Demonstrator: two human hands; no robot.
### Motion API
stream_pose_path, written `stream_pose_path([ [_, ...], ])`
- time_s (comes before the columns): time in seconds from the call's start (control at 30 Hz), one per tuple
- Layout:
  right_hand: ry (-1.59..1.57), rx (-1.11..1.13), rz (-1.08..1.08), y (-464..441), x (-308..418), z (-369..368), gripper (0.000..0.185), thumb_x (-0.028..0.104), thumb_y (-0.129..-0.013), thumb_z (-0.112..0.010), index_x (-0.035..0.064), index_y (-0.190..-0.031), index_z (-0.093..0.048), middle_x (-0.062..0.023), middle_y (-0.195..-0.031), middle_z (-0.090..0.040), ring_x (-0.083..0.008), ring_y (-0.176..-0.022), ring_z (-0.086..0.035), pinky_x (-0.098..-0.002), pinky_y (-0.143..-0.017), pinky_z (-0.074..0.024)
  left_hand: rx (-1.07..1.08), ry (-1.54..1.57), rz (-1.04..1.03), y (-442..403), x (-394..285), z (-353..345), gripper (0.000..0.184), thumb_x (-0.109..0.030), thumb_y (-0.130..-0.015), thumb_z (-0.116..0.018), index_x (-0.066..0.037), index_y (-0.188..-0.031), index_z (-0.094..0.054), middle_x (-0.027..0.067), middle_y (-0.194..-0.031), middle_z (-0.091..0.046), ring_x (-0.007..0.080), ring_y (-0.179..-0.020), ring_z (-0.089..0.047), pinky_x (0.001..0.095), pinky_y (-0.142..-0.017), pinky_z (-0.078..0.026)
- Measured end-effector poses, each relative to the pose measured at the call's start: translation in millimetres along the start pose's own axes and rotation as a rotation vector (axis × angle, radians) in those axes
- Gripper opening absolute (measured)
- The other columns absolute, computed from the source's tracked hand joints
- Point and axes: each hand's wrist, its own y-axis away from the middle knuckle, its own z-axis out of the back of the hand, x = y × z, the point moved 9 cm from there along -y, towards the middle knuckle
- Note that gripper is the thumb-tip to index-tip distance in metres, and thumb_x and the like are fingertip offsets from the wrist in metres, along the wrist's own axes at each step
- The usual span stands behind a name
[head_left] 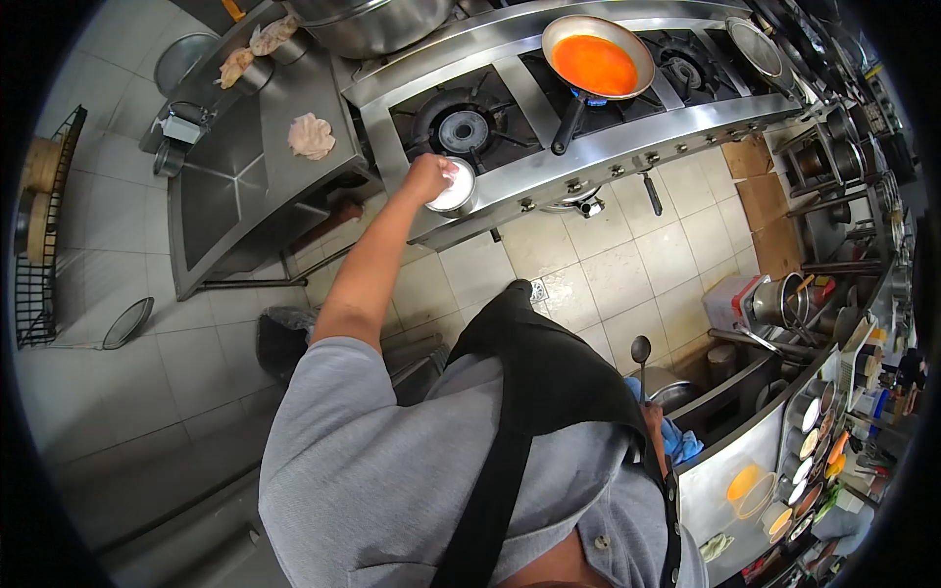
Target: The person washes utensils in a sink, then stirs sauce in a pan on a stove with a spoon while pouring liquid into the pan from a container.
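My left hand (428, 179) reaches into a round metal container (453, 208) of white powder at the stove's front left edge. Its fingers are pressed together at the powder, and what they hold is too small to tell. At my right side, partly behind the apron, my right hand (655, 419) is closed round the handle of a ladle (641, 350), which points up. A blue cloth (681, 441) lies beside that hand. A pan (635, 51) of orange-red liquid sits over a blue flame on the middle burner, its dark handle toward me.
A steel counter (348, 147) with a sink and a pale cloth-like lump (311, 136) adjoins the stove (529, 167) at left. A large pot (377, 27) stands behind. Shelves of pans (838, 147) and a worktop (701, 490) with food containers line the right.
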Motion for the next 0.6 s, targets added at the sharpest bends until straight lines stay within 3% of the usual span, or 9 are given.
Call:
stream_pose_path([
  [0.1, -0.015, 0.007, -0.024, -7.7, -9.7, -1.7, 0.015, 0.010, -0.076, -0.053, -0.0029, -0.082, -0.057, -0.0086, -0.058, -0.054, -0.0182, -0.039, -0.050, -0.0301, -0.033, -0.0403, -0.009, -0.012, 0.049, 4.0, -8.8, 7.0, 0.029, -0.006, -0.064, -0.071, -0.006, -0.093, -0.069, 0.0116, -0.085, -0.068, 0.0202, -0.080, -0.064, 0.0304, -0.074, -0.049],
  [0.2, 0.003, 0.015, -0.032, -13.3, -16.5, -4.0, 0.016, 0.011, -0.078, -0.052, -0.0029, -0.086, -0.057, -0.0090, -0.059, -0.054, -0.0181, -0.041, -0.051, -0.0299, -0.033, -0.0409, 0.029, -0.053, 0.097, 8.8, -16.4, 7.2, 0.034, -0.004, -0.064, -0.073, -0.009, -0.097, -0.069, 0.0135, -0.095, -0.067, 0.0240, -0.089, -0.064, 0.0318, -0.079, -0.049],
  [0.4, -0.002, 0.006, -0.028, -20.3, -24.8, -5.3, 0.019, 0.011, -0.079, -0.053, -0.0041, -0.089, -0.057, -0.0093, -0.059, -0.055, -0.0183, -0.041, -0.051, -0.0303, -0.033, -0.0419, 0.060, -0.073, 0.065, 3.3, 0.0, -8.7, 0.039, -0.002, -0.064, -0.069, -0.011, -0.102, -0.067, 0.0157, -0.101, -0.065, 0.0276, -0.094, -0.063, 0.0340, -0.085, -0.048],
  [0.5, 0.022, 0.018, -0.051, -23.9, -29.0, -7.7, 0.019, 0.011, -0.079, -0.054, -0.0048, -0.088, -0.057, -0.0099, -0.060, -0.055, -0.0191, -0.041, -0.051, -0.0310, -0.034, -0.0427, 0.108, -0.193, 0.002, 1.4, 3.6, -17.8, 0.048, -0.002, -0.062, -0.068, -0.012, -0.109, -0.064, 0.0152, -0.108, -0.062, 0.0289, -0.101, -0.059, 0.0338, -0.089, -0.046],
  [0.6, 0.050, 0.015, -0.054, -19.0, -21.6, -7.9, 0.019, 0.011, -0.079, -0.054, -0.0054, -0.086, -0.058, -0.0108, -0.060, -0.056, -0.0201, -0.041, -0.052, -0.0319, -0.034, -0.0436, 0.156, -0.352, -0.243, 4.9, -12.6, -31.2, 0.059, -0.003, -0.060, -0.070, -0.014, -0.117, -0.059, 0.0141, -0.118, -0.055, 0.0291, -0.110, -0.053, 0.0342, -0.093, -0.044],
])
